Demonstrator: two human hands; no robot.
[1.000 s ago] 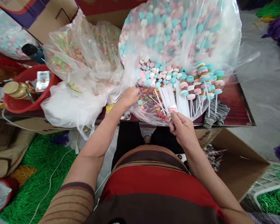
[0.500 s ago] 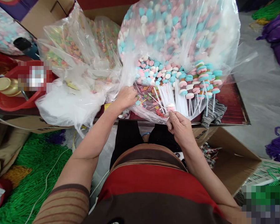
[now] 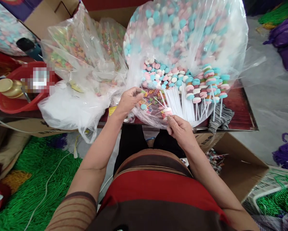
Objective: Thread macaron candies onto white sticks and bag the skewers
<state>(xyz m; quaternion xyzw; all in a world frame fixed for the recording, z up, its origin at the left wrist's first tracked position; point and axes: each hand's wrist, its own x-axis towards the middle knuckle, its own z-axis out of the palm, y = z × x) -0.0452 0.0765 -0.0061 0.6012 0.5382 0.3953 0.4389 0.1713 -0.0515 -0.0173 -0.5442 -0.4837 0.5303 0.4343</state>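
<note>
My left hand [image 3: 130, 98] is closed in a pinch on a small green candy ring at the mouth of a big clear bag [image 3: 189, 35] full of pink, blue and white marshmallow candies [image 3: 158, 75]. My right hand [image 3: 179, 130] is closed on a white stick with one pink marshmallow [image 3: 168, 111] threaded on it. Loose white sticks [image 3: 176, 101] and small coloured candy rings [image 3: 152, 94] lie between the hands. Finished candy skewers [image 3: 206, 85] lie in a row to the right.
A second clear bag of coloured rings [image 3: 71, 48] and a white plastic bag [image 3: 67, 109] lie to the left. A red basin [image 3: 16, 102] holds a gold lid. A striped cloth [image 3: 219, 118] lies on the dark red table edge [image 3: 244, 112]. Cardboard boxes and green beads surround my seat.
My left hand rose out of the candy pile, pinching a small green ring. My right hand with the stick shifted slightly left toward it.
</note>
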